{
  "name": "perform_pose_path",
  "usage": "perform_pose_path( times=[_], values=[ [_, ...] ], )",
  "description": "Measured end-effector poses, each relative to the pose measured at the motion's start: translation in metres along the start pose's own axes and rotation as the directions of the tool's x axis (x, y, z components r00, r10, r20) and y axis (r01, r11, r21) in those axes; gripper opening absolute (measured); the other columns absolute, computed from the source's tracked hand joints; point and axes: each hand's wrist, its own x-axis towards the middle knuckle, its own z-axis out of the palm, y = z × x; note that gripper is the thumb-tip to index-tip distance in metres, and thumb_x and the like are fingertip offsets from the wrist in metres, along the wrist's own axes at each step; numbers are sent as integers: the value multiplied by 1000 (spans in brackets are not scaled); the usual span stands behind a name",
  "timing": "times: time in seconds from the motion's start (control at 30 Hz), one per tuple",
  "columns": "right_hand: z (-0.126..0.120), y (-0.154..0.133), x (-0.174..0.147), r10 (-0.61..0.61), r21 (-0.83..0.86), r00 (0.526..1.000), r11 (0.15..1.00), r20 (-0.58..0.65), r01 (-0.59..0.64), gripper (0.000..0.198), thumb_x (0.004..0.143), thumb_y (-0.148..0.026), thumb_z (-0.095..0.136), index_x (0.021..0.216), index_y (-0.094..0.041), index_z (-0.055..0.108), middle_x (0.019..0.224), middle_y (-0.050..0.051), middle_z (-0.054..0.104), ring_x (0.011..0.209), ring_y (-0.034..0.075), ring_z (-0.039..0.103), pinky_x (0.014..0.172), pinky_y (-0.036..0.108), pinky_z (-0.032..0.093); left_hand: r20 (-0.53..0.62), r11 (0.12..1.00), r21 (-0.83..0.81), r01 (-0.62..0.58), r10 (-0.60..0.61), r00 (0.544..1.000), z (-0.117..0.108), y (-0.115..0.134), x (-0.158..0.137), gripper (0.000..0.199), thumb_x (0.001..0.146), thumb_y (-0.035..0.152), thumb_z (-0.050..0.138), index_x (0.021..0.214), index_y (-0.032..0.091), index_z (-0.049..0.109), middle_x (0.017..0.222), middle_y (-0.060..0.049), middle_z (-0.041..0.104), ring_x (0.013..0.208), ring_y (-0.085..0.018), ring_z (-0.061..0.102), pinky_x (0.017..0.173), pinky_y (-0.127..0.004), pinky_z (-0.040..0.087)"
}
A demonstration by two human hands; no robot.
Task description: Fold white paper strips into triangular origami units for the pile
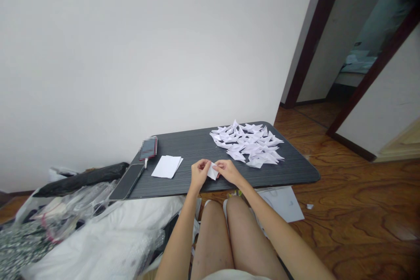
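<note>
A small folded piece of white paper (pixel 213 172) is pinched between my two hands, just above the near edge of the dark table (pixel 193 144). On its left side, my left hand (pixel 200 171) grips it between thumb and fingers. My right hand (pixel 228 170) holds the opposite side the same way. Fingers cover part of the paper, so its full shape is hidden. To the right lies a spread pile of folded white paper boats (pixel 251 142). Left of my hands is a short stack of flat white paper sheets (pixel 167 166).
At the table's left end are a blurred-out device (pixel 148 148) and a dark phone-like slab (pixel 127 181). Plastic-wrapped bundles (pixel 98 236) crowd the floor at left. A white wall stands behind the table; a doorway opens at right. A white sheet (pixel 284 203) shows below the table.
</note>
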Motion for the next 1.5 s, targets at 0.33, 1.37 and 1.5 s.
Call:
perform_pose_path(
  times=[0.33,1.37,1.5],
  values=[
    [2,-6,-3,0,36,993,999,-115,4,22,71,-38,51,78,-16,49,52,-1,59,42,15,58,34,21,44,46,989,-140,55,-49,998,2,2,-2,30,70,33,55,91,12,58,70,-4,62,54,-11,56,42,-17,44],
    [-4,-3,-1,-62,139,974,986,-218,94,28,75,-38,46,88,-17,58,75,3,59,60,14,57,48,25,48,184,978,7,-209,204,962,-1,1,0,24,73,25,56,95,18,62,113,-11,51,104,-21,49,83,-33,43],
    [-3,-9,-5,-77,153,984,983,-158,102,25,73,-31,51,94,-19,58,87,4,60,73,15,56,58,25,47,185,984,-20,-177,177,967,-2,6,0,20,73,25,55,89,17,65,110,-10,55,102,-20,51,86,-34,41]
  ],
)
